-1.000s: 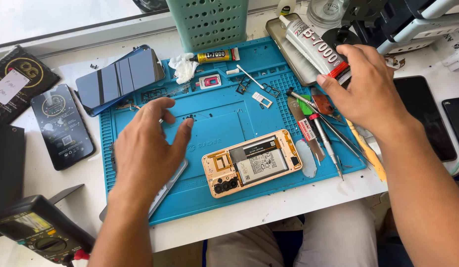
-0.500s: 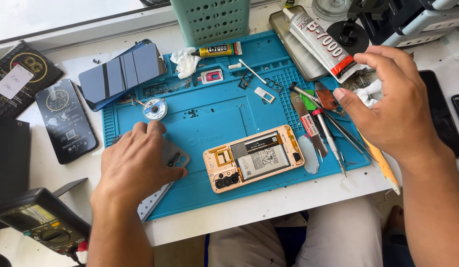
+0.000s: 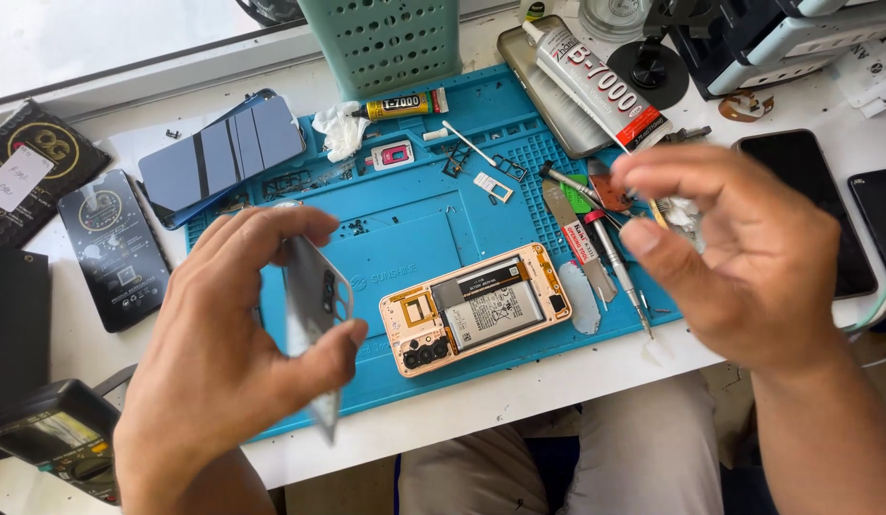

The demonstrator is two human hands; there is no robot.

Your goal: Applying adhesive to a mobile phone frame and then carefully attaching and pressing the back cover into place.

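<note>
Above the front-left edge of the blue silicone work mat [image 3: 414, 238], the left hand [image 3: 233, 353] held a thin pale plastic phone back cover [image 3: 314, 310], pinched by its edges between thumb and fingers. The cover appeared light, slightly flexible and liable to crack near its camera cutout; edge holds looked safest. The right hand [image 3: 739, 257] hovered over the mat's right edge with its grip curled around something small and pale, not identifiable. An opened gold-framed phone body [image 3: 476, 307] lay on the mat between them.
</note>
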